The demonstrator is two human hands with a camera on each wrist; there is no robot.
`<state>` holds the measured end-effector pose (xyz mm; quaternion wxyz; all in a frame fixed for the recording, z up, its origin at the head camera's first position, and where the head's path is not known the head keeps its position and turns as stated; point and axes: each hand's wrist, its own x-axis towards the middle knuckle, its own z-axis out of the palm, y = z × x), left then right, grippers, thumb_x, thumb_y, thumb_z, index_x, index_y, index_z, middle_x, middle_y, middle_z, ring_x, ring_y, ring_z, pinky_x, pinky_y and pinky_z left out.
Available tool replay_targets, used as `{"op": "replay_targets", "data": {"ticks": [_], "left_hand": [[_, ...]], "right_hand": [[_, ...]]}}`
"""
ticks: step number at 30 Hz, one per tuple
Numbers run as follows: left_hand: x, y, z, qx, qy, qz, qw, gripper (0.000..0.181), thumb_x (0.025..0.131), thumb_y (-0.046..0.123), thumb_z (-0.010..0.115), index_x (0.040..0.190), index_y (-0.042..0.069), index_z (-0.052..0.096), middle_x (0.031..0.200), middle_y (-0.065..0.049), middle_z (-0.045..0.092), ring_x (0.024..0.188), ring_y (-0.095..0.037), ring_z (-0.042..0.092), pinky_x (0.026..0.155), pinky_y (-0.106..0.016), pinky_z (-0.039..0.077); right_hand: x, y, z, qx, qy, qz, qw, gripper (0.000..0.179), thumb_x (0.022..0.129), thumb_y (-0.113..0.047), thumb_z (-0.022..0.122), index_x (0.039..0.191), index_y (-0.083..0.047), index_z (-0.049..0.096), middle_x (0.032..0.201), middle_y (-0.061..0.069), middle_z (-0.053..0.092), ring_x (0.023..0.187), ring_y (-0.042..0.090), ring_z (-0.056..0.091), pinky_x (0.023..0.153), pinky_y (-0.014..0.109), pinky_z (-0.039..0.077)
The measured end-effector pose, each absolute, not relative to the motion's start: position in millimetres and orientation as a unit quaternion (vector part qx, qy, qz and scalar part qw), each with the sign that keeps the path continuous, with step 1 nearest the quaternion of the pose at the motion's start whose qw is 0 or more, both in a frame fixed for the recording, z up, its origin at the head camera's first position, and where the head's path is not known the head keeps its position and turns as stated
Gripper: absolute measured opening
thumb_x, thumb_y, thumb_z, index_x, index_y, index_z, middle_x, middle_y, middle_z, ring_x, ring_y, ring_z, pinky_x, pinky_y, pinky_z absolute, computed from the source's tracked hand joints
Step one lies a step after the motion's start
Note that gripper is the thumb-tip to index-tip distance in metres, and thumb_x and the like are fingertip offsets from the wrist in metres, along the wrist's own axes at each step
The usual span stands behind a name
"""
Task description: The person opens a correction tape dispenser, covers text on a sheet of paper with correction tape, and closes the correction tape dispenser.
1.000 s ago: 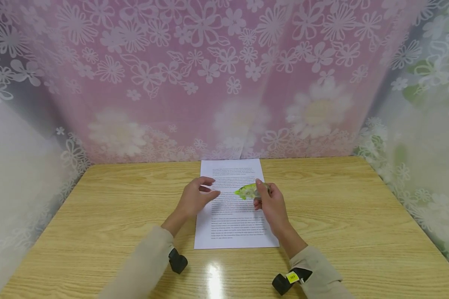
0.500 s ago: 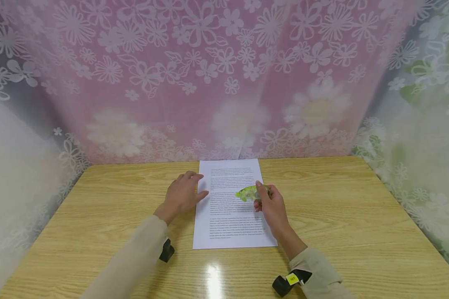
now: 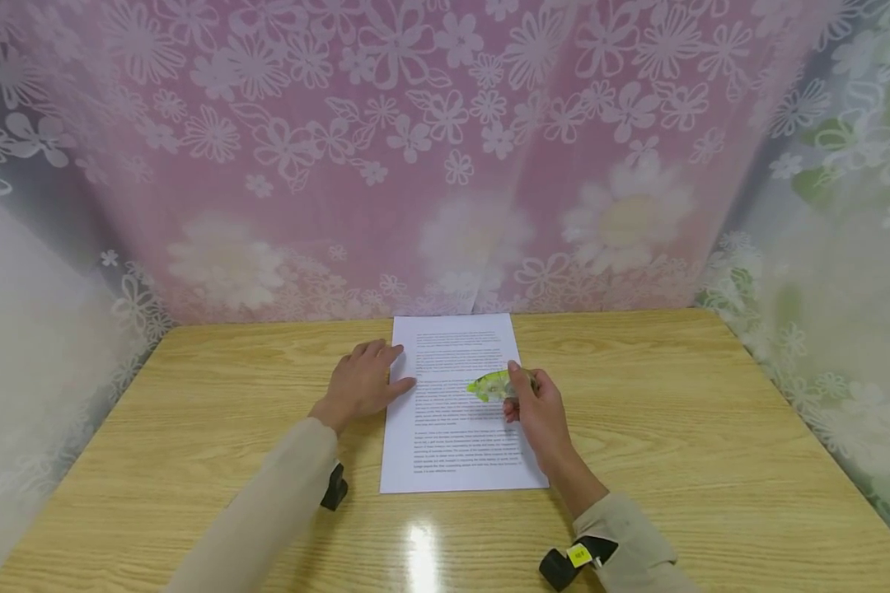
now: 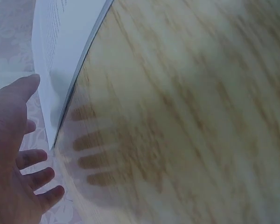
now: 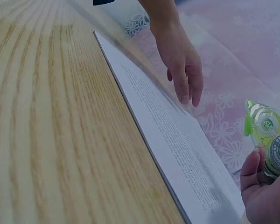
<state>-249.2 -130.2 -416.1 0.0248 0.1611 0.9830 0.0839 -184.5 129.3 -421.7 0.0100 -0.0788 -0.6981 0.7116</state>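
Observation:
A green, see-through correction tape dispenser [image 3: 489, 385] is pinched in my right hand [image 3: 541, 416], held above the printed paper [image 3: 460, 457] with its tip pointing left. Two round reels show through its body in the right wrist view. My left hand [image 3: 359, 383] hovers by the paper's left edge, fingers spread and holding nothing. In the left wrist view its fingers [image 4: 39, 178] are apart from the tabletop, with their shadow cast on the wood. Lines of black text cover the white sheet, which looks like a thin stack from the side.
The wooden table [image 3: 675, 428] extends to both sides of the paper. A pink floral curtain [image 3: 341, 165] hangs along the table's back edge, and pale floral curtains [image 3: 845, 288] flank it. A black camera [image 3: 559, 568] is strapped to my right wrist.
My left hand has moved left, from over the paper to its left edge, and its fingers have spread. The right hand with the correction tape dispenser has hardly moved.

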Motion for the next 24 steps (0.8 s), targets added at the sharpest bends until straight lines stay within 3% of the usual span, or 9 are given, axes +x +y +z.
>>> {"op": "replay_targets", "data": {"ticks": [4,10,19,24], "left_hand": [[-251.8,-128.3,-416.5,0.166,0.983,0.066,0.03,0.066,0.093,0.056,0.05,0.146,0.017,0.042,0.142,-0.013,0.04,0.133,-0.038,0.032,0.101,-0.055,0.033],[-254.1,-128.3,-419.0,0.155,0.985,0.058,0.048,0.067,0.093,0.057,0.049,0.148,0.02,0.038,0.151,-0.016,0.029,0.137,-0.045,0.02,0.104,-0.059,0.026],[-253.4,-131.0,-419.6,0.145,0.985,0.067,0.069,0.072,0.092,0.061,0.047,0.15,0.02,0.034,0.154,-0.015,0.024,0.139,-0.045,0.015,0.105,-0.061,0.023],[-253.3,-133.0,-421.2,0.154,0.983,0.073,0.071,0.073,0.092,0.061,0.047,0.151,0.019,0.032,0.155,-0.016,0.022,0.138,-0.046,0.016,0.104,-0.063,0.022]], "right_hand": [[-184.5,131.1,-422.0,-0.09,-0.697,0.711,0.012,0.049,0.095,-0.051,0.051,0.103,-0.003,0.047,0.079,0.008,0.052,0.064,0.015,0.052,0.058,0.022,0.047],[-185.1,133.6,-422.3,-0.093,-0.685,0.723,0.012,0.052,0.093,-0.055,0.051,0.102,-0.003,0.047,0.077,0.009,0.052,0.063,0.015,0.052,0.058,0.022,0.046],[-186.0,132.5,-423.2,-0.101,-0.681,0.725,0.009,0.05,0.096,-0.051,0.05,0.101,-0.002,0.047,0.072,0.008,0.052,0.06,0.014,0.05,0.056,0.022,0.045],[-186.4,133.5,-422.2,-0.108,-0.638,0.762,-0.003,0.05,0.096,-0.05,0.05,0.1,-0.001,0.045,0.078,0.008,0.051,0.062,0.014,0.05,0.056,0.02,0.043]]}}
